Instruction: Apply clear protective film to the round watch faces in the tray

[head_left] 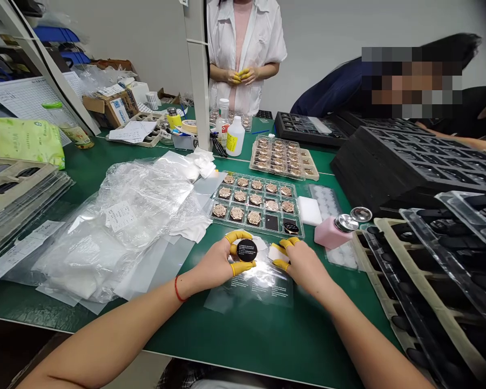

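Between the yellow-covered fingertips of my left hand (222, 259) is a round black disc (247, 250) with small white print on its face. My right hand (297, 262), also with yellow finger covers, pinches a small white block (276, 253) just to the right of the disc. Under both hands lies a clear film sheet (251, 294) with lines of white print. Beyond them sits a clear compartment tray (263, 195) holding rows of round copper-coloured watch parts. In its front row, one compartment shows a black bottom and the right one holds a dark round piece (291, 227).
Right of the tray are a white foam block (309, 210) and a pink pump bottle (336, 232). Plastic bags (121, 216) cover the left side. Stacked trays (421, 270) line the right edge. A person in white (247, 54) stands opposite; another leans in at right.
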`<state>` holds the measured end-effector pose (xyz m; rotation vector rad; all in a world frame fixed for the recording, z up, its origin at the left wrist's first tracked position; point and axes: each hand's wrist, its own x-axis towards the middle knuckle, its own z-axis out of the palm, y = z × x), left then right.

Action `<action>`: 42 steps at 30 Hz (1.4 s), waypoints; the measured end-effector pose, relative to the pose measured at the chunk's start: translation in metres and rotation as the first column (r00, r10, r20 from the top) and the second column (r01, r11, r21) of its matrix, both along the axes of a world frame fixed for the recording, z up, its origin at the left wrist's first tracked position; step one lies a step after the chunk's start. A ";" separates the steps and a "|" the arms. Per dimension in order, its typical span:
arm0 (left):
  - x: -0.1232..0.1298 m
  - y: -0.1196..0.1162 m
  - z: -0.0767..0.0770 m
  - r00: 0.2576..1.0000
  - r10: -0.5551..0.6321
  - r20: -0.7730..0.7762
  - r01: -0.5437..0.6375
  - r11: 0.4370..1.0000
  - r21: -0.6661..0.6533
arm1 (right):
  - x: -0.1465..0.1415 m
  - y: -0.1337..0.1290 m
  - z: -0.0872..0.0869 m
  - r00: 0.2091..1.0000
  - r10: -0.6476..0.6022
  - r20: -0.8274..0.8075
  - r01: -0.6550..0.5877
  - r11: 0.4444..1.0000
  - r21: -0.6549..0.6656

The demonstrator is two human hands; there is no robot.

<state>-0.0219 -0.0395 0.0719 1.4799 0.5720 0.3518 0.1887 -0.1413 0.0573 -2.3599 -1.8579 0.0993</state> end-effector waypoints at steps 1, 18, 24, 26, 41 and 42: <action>0.000 0.000 0.000 1.000 -0.003 -0.004 0.003 1.000 0.001 | 0.002 -0.002 -0.009 1.000 -0.003 -0.013 0.003 1.000 0.006; 0.001 -0.007 0.000 0.995 -0.068 0.066 0.064 0.995 0.070 | -0.066 0.000 0.030 0.910 0.340 -0.237 -0.205 0.866 0.455; -0.001 -0.004 -0.006 0.997 -0.079 0.013 0.076 0.990 0.121 | -0.055 0.016 0.016 0.946 0.232 -0.228 -0.129 0.911 0.391; 0.000 -0.004 -0.007 0.997 -0.076 0.002 0.075 0.988 0.132 | -0.049 0.016 0.019 0.932 0.242 -0.270 -0.125 0.914 0.387; 0.004 -0.003 -0.026 1.000 -0.009 0.010 0.009 1.000 0.025 | -0.073 -0.011 0.009 0.920 0.354 0.168 -0.391 0.800 0.455; 0.004 -0.003 -0.026 1.000 -0.005 0.017 0.004 1.000 0.016 | -0.074 -0.012 0.009 0.920 0.354 0.167 -0.391 0.800 0.456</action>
